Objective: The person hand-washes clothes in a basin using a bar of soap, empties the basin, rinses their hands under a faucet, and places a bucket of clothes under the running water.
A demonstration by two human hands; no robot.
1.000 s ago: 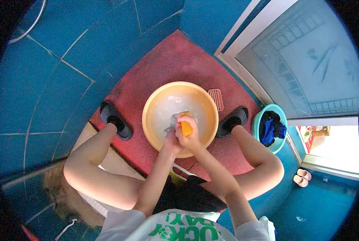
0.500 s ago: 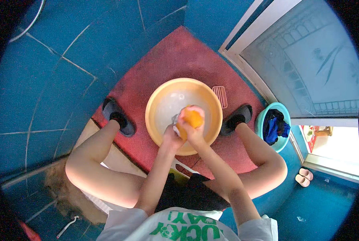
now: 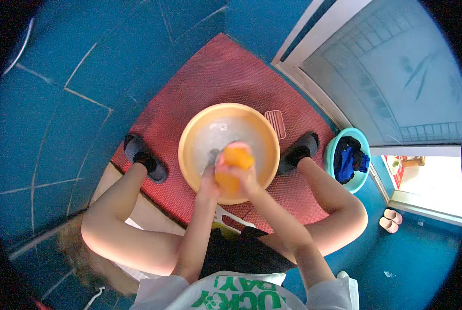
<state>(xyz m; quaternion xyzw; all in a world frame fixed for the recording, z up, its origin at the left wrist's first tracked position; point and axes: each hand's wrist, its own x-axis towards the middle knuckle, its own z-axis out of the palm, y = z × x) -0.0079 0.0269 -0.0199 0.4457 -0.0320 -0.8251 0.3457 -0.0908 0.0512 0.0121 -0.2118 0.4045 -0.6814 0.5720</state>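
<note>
Red mat (image 3: pixel 189 88) under yellow basin (image 3: pixel 185 155). Right hand (image 3: pixel 245 176) grips orange item (image 3: pixel 239 156) over basin; left hand (image 3: pixel 209 187) alongside, hold unclear. Best work low, so drips likely land inside.

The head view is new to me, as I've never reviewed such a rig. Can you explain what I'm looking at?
There's no machine: a wide fisheye camera on the person's head looks down, so straight edges bend near the rim. The two bare hands are the wearer's own. The right hand grips a blurred orange-yellow thing over a yellow basin of cloudy water. The left hand is close beside it, near something grey, too blurred to name. The basin stands on a red mat, with a ribbed pink dish to its right.
</note>
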